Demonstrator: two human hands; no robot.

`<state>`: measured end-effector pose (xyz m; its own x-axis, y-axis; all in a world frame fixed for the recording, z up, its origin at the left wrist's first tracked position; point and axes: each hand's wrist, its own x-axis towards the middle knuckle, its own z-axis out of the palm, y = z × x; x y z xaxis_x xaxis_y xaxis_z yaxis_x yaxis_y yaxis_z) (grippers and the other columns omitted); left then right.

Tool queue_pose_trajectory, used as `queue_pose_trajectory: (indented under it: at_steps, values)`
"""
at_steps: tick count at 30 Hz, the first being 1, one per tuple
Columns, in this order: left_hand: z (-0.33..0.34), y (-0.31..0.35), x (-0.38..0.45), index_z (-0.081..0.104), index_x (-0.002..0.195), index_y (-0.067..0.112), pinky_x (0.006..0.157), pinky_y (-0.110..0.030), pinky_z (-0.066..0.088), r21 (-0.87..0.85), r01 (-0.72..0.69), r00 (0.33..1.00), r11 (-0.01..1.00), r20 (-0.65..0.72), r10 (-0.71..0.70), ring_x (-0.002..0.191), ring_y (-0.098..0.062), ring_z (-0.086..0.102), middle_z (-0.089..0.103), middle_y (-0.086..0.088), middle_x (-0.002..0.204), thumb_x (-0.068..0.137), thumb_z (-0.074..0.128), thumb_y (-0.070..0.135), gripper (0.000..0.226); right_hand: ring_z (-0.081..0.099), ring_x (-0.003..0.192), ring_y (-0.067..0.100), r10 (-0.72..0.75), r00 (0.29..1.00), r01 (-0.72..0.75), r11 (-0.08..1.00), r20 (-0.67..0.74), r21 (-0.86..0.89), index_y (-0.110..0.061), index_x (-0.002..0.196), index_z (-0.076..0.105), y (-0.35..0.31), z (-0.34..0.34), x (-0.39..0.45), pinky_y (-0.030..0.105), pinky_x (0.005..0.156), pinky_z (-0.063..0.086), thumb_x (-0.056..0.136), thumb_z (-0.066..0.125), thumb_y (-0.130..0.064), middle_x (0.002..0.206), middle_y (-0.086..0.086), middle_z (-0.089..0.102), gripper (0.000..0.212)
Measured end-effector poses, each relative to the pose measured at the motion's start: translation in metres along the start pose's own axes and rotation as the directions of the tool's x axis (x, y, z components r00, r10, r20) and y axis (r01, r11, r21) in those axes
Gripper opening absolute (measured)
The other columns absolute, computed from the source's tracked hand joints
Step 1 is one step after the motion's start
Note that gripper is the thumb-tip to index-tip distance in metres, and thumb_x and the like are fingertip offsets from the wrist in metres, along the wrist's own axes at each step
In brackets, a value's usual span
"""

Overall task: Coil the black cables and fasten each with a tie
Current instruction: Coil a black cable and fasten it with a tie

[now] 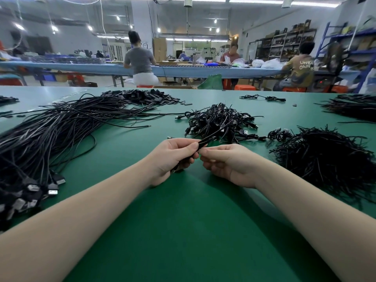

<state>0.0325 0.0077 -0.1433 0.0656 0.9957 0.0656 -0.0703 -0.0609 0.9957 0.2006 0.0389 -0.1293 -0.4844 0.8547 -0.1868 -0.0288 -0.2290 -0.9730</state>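
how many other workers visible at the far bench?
3. One in a grey top left of centre, back turned; one in red facing this way, behind the bench; one in a tan printed shirt at right. More may be hidden in the blurred background.

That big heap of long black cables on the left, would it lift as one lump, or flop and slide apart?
Probably flop. The long cables lie in loose sagging curves on the green table, so they look limp, not stiff. Strands cross each other, so a handful would likely drag neighbours along. The plug ends clustered near the edge may hang down and swing.
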Motion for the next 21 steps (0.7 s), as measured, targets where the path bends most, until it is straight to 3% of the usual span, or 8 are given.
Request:
queue_pose_trajectory:
  at_steps: [3, 6, 10, 12, 15, 17, 19, 21]
  values:
    - [0.001, 0.001, -0.001, 0.071, 0.1, 0.012, 0.054, -0.015, 0.046, 0.016, -0.008, 1.0, 1.0, -0.007, 0.008, 0.056, -0.005, 0.054, 0.064, 0.004, 0.066, 0.095, 0.057, 0.012, 0.015, 0.06, 0.053, 0.009, 0.009, 0.999, -0.008, 1.0, 0.034, -0.018, -0.014, 0.061, 0.071, -0.001, -0.001, -0.001, 0.016, 0.049, 0.049, 0.083, 0.07, -0.011, 0.061, 0.001, 0.064, 0.022]
    - [0.005, 0.001, -0.001, 0.071, 0.099, 0.012, 0.056, -0.015, 0.046, 0.019, -0.036, 0.998, 0.999, -0.045, 0.037, 0.057, -0.004, 0.055, 0.064, 0.005, 0.067, 0.095, 0.056, 0.013, 0.015, 0.057, 0.056, 0.009, -0.11, 0.994, 0.11, 0.99, -0.001, -0.086, -0.013, 0.069, 0.07, 0.0, 0.005, 0.0, 0.017, 0.052, 0.049, 0.087, 0.067, -0.011, 0.065, 0.002, 0.062, 0.018]
    - [0.017, 0.008, 0.001, 0.069, 0.09, 0.013, 0.051, -0.013, 0.046, -0.144, -0.028, 0.989, 0.989, -0.15, 0.007, 0.053, -0.002, 0.055, 0.064, 0.006, 0.066, 0.095, 0.058, 0.017, 0.013, 0.056, 0.063, 0.009, -0.497, 0.853, 0.36, 0.782, -0.16, -0.509, -0.019, 0.072, 0.069, 0.001, 0.01, 0.006, 0.029, 0.065, 0.049, 0.087, 0.066, -0.016, 0.067, -0.004, 0.066, 0.015]
    - [0.022, 0.011, 0.002, 0.068, 0.088, 0.013, 0.05, -0.011, 0.046, -0.171, -0.013, 0.986, 0.985, -0.165, -0.015, 0.052, -0.001, 0.055, 0.065, 0.007, 0.065, 0.095, 0.058, 0.019, 0.013, 0.056, 0.062, 0.007, -0.568, 0.8, 0.381, 0.731, -0.195, -0.566, -0.02, 0.074, 0.069, -0.001, 0.009, 0.007, 0.03, 0.065, 0.048, 0.085, 0.067, -0.019, 0.066, -0.006, 0.066, 0.012]
    - [0.025, 0.011, 0.001, 0.067, 0.088, 0.015, 0.049, -0.011, 0.046, -0.165, 0.014, 0.986, 0.986, -0.159, -0.041, 0.052, 0.0, 0.056, 0.065, 0.007, 0.066, 0.096, 0.058, 0.021, 0.013, 0.05, 0.056, -0.001, -0.644, 0.75, 0.388, 0.613, -0.151, -0.688, -0.02, 0.076, 0.068, 0.001, 0.007, 0.007, 0.018, 0.059, 0.039, 0.086, 0.067, -0.019, 0.066, -0.01, 0.063, 0.01]
    - [0.026, 0.009, 0.001, 0.067, 0.093, 0.017, 0.049, -0.013, 0.046, -0.152, 0.034, 0.985, 0.988, -0.162, -0.058, 0.052, -0.002, 0.056, 0.065, 0.006, 0.068, 0.096, 0.057, 0.024, 0.012, 0.052, 0.062, -0.002, -0.725, 0.684, 0.387, 0.458, -0.084, -0.8, -0.019, 0.078, 0.064, 0.003, 0.007, 0.006, 0.014, 0.059, 0.036, 0.087, 0.064, -0.016, 0.07, -0.012, 0.06, 0.009]
    - [0.026, 0.011, 0.0, 0.065, 0.101, 0.02, 0.051, -0.018, 0.045, -0.096, 0.065, 0.982, 0.993, -0.173, -0.081, 0.05, -0.003, 0.058, 0.066, 0.006, 0.07, 0.096, 0.056, 0.028, 0.012, 0.055, 0.078, 0.008, -0.778, 0.627, 0.355, 0.247, 0.034, -0.901, -0.014, 0.083, 0.063, 0.005, 0.008, 0.003, 0.023, 0.068, 0.04, 0.089, 0.059, -0.011, 0.081, -0.003, 0.062, 0.007]
    - [0.024, 0.019, -0.001, 0.064, 0.091, 0.022, 0.054, -0.02, 0.042, 0.016, 0.158, 0.976, 0.987, -0.155, -0.153, 0.047, -0.005, 0.059, 0.064, 0.009, 0.064, 0.096, 0.055, 0.03, 0.013, 0.058, 0.081, 0.029, -0.839, 0.478, 0.271, -0.141, 0.26, -0.952, -0.005, 0.081, 0.062, 0.003, 0.006, -0.003, 0.035, 0.07, 0.045, 0.085, 0.057, -0.001, 0.081, 0.009, 0.061, 0.007]
